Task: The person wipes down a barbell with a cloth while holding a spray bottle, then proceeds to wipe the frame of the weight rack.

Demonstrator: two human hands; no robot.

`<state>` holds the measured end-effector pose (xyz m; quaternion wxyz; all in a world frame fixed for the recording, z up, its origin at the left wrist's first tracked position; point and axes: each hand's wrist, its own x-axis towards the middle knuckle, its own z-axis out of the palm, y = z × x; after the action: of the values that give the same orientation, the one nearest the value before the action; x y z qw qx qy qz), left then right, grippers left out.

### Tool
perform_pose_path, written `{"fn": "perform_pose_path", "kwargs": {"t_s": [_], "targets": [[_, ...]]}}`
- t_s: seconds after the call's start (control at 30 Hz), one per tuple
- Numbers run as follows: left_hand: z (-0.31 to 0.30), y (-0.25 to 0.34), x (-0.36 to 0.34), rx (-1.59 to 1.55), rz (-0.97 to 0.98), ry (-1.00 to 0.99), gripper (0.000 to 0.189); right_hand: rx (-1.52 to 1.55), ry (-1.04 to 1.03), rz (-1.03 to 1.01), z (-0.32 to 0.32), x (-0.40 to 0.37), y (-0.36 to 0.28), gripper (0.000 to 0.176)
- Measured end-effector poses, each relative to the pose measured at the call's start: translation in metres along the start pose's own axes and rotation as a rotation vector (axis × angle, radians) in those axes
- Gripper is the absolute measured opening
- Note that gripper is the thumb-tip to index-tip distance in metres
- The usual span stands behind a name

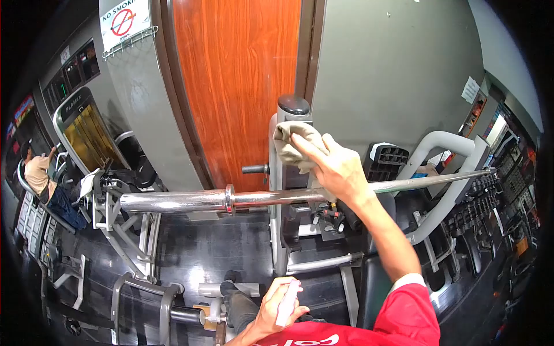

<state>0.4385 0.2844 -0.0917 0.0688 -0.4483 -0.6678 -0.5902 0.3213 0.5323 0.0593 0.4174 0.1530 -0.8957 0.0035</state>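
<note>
In the head view, the only view, two hands of the wearer are seen. The right hand [340, 173] has hold of one cloth [299, 147], greyish and crumpled; its fingers are closed on the cloth. This cloth is in front of the upper part of one upright post, just below its one black cap [294, 105]. Whether it touches the post, I cannot tell. The left hand [268, 310], low in the middle, is closed around one pale, slim object [287, 303]; its kind is not clear. One metal bar [271, 198], with one collar [229, 200], runs across, passing behind the right hand. Behind are one orange-brown door [236, 75] and one no-smoking sign [123, 24]. One other person [37, 173] sits at far left.
</note>
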Motion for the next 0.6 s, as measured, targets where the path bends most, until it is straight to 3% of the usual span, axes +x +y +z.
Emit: {"fn": "perform_pose_path", "kwargs": {"t_s": [0.03, 0.1, 0.13, 0.23, 0.3, 0.37, 0.43, 0.53, 0.6], "targets": [[-0.002, -0.001, -0.005, 0.008, 0.001, -0.001, 0.044, 0.004, 0.006, 0.001, -0.001, -0.005, 0.002, 0.061], [-0.001, -0.002, -0.019, -0.255, -0.273, 0.029, 0.045, -0.114, -0.274, -0.253, -0.005, -0.019, 0.013, 0.057], [-0.003, -0.007, -0.02, -0.188, -0.188, 0.027, 0.046, -0.106, -0.334, -0.366, -0.002, -0.025, 0.019, 0.053], [-0.011, -0.004, -0.017, -0.154, -0.241, -0.001, 0.046, -0.179, -0.394, -0.412, -0.016, -0.018, 0.027, 0.052], [-0.01, -0.004, -0.021, -0.228, -0.328, 0.028, 0.043, -0.209, -0.184, -0.41, -0.021, -0.003, 0.024, 0.058], [-0.009, -0.015, -0.024, -0.211, -0.224, 0.028, 0.04, -0.223, 0.016, -0.147, -0.019, 0.014, 0.025, 0.06], [-0.012, -0.017, -0.023, -0.159, -0.187, 0.014, 0.039, -0.112, 0.033, -0.219, -0.011, 0.008, 0.022, 0.056], [-0.012, -0.018, -0.026, -0.184, -0.194, 0.028, 0.037, -0.048, -0.355, -0.426, 0.0, -0.025, 0.028, 0.05], [-0.011, -0.016, -0.028, -0.263, -0.243, 0.061, 0.036, -0.039, -0.402, -0.402, -0.003, -0.028, 0.031, 0.048]]}}
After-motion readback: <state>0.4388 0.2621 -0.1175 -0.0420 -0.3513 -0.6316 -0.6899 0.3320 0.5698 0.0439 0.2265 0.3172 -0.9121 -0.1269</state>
